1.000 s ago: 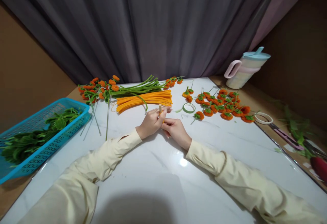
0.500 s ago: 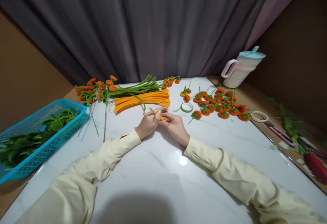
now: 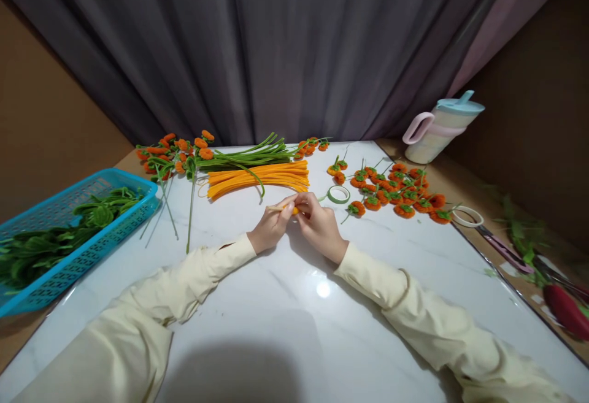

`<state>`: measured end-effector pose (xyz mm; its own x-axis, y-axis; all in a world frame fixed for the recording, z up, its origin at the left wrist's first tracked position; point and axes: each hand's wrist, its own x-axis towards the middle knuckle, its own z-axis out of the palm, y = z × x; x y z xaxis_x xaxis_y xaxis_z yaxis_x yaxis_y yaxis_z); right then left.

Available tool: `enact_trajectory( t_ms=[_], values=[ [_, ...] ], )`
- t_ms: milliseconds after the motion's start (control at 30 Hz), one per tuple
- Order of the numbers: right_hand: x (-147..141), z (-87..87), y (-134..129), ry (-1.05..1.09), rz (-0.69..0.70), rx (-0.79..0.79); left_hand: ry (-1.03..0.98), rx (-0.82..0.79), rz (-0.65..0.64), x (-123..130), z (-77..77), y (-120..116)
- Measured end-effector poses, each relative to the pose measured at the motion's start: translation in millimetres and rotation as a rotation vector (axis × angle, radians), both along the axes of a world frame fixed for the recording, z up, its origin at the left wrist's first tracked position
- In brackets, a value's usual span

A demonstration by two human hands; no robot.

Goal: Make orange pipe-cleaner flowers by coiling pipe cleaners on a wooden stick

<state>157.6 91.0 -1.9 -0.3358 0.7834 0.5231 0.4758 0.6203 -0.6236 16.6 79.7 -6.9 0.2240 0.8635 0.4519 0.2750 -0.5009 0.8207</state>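
Observation:
My left hand [image 3: 271, 227] is closed around a thin pale stick [image 3: 275, 208], which lies nearly level and pokes out to the left. On its right end is a bit of yellow-orange pipe cleaner [image 3: 296, 211], mostly covered by fingers. My right hand [image 3: 322, 229] pinches that pipe cleaner, its fingertips touching those of the left. Just beyond the hands lies a bundle of yellow-orange pipe cleaners [image 3: 257, 180], with green pipe cleaners [image 3: 253, 156] behind it. A roll of green tape [image 3: 338, 194] lies beyond my right hand.
Several orange fuzzy pumpkins [image 3: 405, 211] spread over the right of the white tabletop [image 3: 257, 311]. A blue basket [image 3: 108, 234] of green leaves stands left, near orange flowers on stems [image 3: 183, 145]. A tumbler [image 3: 439, 136], white tape [image 3: 468, 216] and pink-handled scissors [image 3: 508, 253] are right.
The stick has tipped from slanting up to nearly level. My right fingers have lifted and curled into a pinch over the pipe cleaner. The view has shifted slightly.

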Motion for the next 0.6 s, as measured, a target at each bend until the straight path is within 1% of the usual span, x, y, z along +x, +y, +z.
enact_trajectory(
  t_ms=[67, 167, 267, 367, 467, 533, 600],
  values=[
    [3, 1.0, 4, -0.112, -0.048, 0.077, -0.092, -0.126, -0.018, 2, 1.1, 1],
    [9, 4.5, 12, -0.254, -0.116, 0.226, -0.259, -0.324, -0.087, 5, 2.4, 5],
    [12, 10.4, 16, -0.397, -0.168, 0.347, -0.390, -0.471, -0.158, 7, 3.9, 9],
    [12, 16.2, 17, -0.525, -0.148, 0.441, -0.487, -0.619, -0.210, 6, 6.0, 14],
    [12, 18.8, 18, -0.641, -0.097, 0.496, -0.542, -0.740, -0.202, 5, 7.4, 18],
    [12, 18.6, 18, -0.706, -0.089, 0.498, -0.541, -0.788, -0.196, 4, 7.5, 19],
    [13, 17.5, 19, -0.748, -0.093, 0.494, -0.541, -0.786, -0.182, 4, 7.3, 19]
  ],
)
